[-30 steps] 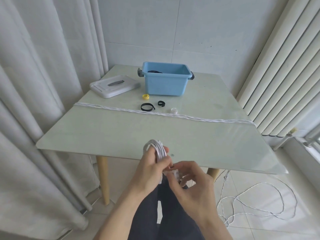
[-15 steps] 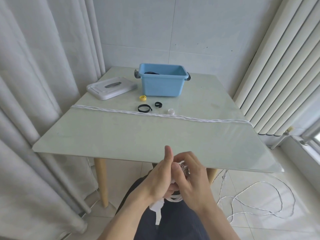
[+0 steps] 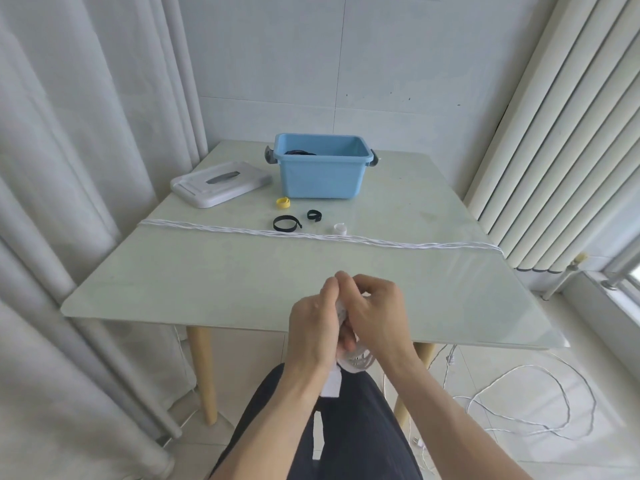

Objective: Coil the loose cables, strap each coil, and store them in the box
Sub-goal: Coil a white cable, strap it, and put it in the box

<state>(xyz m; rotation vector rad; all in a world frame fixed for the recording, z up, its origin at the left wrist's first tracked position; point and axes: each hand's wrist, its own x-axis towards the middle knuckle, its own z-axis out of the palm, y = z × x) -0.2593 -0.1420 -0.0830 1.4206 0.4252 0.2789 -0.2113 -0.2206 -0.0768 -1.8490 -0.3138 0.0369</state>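
Curtains (image 3: pixel 69 202) hang at the far left, beside the table (image 3: pixel 207 289). On it, a white lid (image 3: pixel 221 183) lies left of the blue box (image 3: pixel 322 168), which has something dark inside. A yellow strap (image 3: pixel 283 202), two black straps (image 3: pixel 285 223) and a white one (image 3: pixel 340 229) sit just behind a loose white cable (image 3: pixel 311 235) stretched across the top. At the near edge, the left hand (image 3: pixel 313 327) and right hand (image 3: pixel 375 315) press together, both clenched around a white cable coil (image 3: pixel 356 363). More cable (image 3: pixel 519 400) trails on the floor at the right.
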